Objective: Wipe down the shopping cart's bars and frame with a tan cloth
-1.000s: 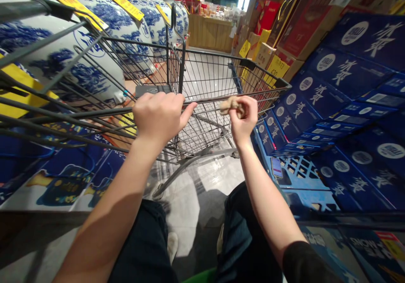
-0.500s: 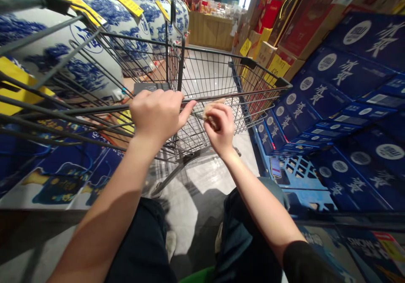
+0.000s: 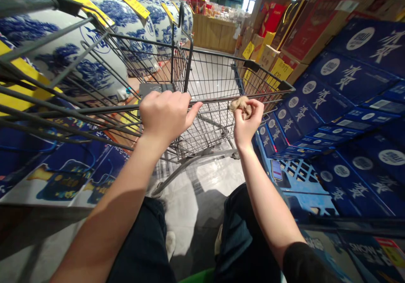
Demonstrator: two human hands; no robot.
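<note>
My left hand (image 3: 166, 114) is wrapped over the top rail of a dark wire shopping cart (image 3: 215, 74), its thumb lying along the rail. In my right hand (image 3: 248, 122) is a crumpled beige cloth (image 3: 241, 106), bunched between thumb and fingers. The cloth is against or just beside the same rail, to the right of my left hand; I cannot tell whether it touches. Through the cart's wire sides the basket floor and the tiled floor show.
Large blue-and-white jars (image 3: 104, 63) with red tops and yellow tags line the left. Stacked blue boxes (image 3: 335, 80) and brown cartons (image 3: 319, 25) rise on the right. A phone (image 3: 276, 170) lies on a light blue pallet (image 3: 308, 186). A wooden counter (image 3: 215, 32) stands at the back.
My right hand has moved right along the rail with the cloth, and more of the cloth shows. My left hand keeps its hold on the rail. The whole view has shifted slightly.
</note>
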